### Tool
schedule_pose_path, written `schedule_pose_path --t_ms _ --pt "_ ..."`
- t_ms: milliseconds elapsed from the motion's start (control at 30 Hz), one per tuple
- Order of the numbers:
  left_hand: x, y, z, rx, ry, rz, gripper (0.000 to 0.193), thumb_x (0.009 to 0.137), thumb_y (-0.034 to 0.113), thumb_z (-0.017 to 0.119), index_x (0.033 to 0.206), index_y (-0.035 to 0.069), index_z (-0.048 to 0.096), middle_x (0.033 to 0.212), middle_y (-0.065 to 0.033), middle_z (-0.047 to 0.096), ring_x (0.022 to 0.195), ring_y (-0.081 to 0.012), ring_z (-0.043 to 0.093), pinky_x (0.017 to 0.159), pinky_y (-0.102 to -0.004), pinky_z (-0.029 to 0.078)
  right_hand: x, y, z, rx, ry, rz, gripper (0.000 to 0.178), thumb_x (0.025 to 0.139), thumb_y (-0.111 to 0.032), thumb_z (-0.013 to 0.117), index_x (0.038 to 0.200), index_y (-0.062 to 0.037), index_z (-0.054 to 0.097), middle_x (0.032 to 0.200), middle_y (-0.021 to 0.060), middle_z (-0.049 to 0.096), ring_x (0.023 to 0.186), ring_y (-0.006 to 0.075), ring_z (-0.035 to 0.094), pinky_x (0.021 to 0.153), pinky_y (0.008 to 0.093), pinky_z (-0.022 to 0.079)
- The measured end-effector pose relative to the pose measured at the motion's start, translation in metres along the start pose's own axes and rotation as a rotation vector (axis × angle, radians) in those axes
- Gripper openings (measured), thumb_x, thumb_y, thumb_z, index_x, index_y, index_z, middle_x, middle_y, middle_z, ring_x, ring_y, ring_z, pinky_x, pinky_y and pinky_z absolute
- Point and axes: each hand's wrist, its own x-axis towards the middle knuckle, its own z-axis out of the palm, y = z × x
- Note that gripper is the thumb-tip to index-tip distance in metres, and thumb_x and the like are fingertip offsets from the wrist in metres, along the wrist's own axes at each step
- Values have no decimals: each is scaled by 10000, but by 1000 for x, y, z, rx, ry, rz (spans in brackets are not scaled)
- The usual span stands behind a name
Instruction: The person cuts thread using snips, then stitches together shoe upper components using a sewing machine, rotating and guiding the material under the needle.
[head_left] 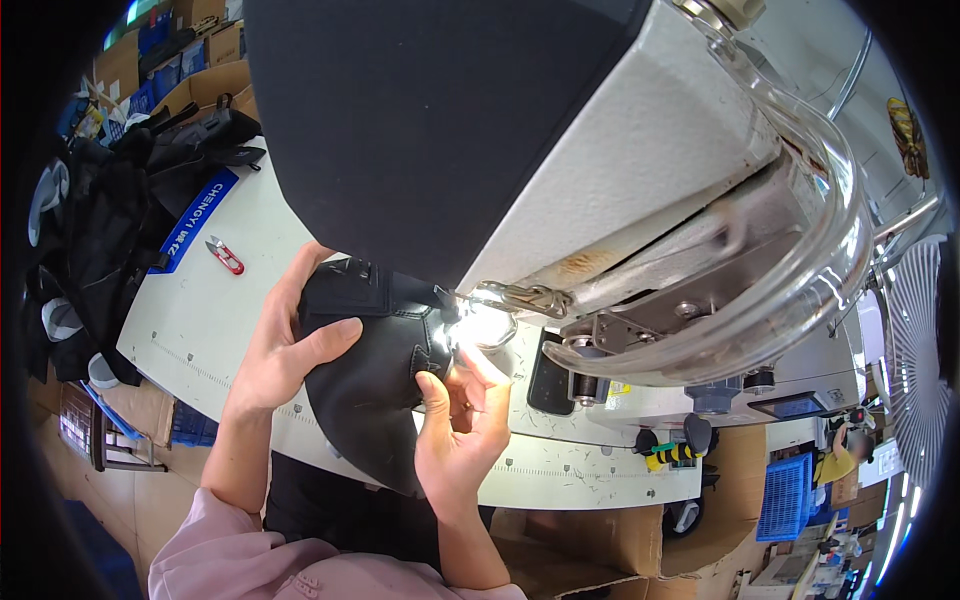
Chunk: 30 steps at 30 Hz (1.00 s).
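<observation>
A black leather-like workpiece point(365, 405) with stitched edges and a flap-like panel lies on the white table under the head of a sewing machine point(620, 150). My left hand point(285, 355) grips its left side, thumb pressed on top and the other fingers partly hidden behind it. At its right edge, just in front of the brightly lit needle area point(480, 325), my right hand point(465, 425) is closed with thumb and fingers on the leather. Glare and the machine head hide the needle and the far part of the piece.
Red-handled thread snips point(225, 256) lie on the table point(185, 320) at the left, beside a blue strip point(200, 220) and a heap of black pieces point(90, 230). A dark phone point(550, 375) rests right of the needle area. An open cardboard box point(600, 535) stands below the table's front edge.
</observation>
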Motion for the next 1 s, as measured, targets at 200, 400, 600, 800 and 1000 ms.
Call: schedule_pose_path --t_ms 200,400,600,800,1000 --pt "5 -1 2 -20 -10 24 549 753 113 667 1251 -34 486 1077 -75 588 999 -128 545 914 -253 410 3 1 0 -16 34 35 361 882 -32 697 1193 37 528 819 53 635 725 71 571 673 207 461" --pt "12 -1 -6 0 -56 9 698 755 116 659 1385 -48 407 1233 -124 563 1126 -175 535 996 -281 389 3 3 3 -58 21 -5 333 878 -40 705 1157 32 538 873 73 650 742 72 593 634 193 458" --pt "9 3 -6 -1 -56 44 647 769 120 656 1350 -51 429 1184 -111 573 1096 -168 537 986 -282 393 2 4 0 -45 6 31 346 872 -36 710 1164 31 537 890 75 645 740 67 586 656 190 467" --pt "-11 1 3 121 -65 100 535 808 121 665 1274 -38 456 1083 -93 573 1044 -142 530 949 -268 406 8 11 -21 -79 -102 114 353 858 18 701 1179 30 555 886 53 648 750 43 576 675 172 456" --pt "-10 1 0 97 -60 97 549 825 108 672 1300 -36 436 1090 -100 578 1019 -131 543 922 -259 424 10 6 -16 -55 -99 95 363 857 26 696 1189 31 551 906 66 663 752 40 577 673 174 459"
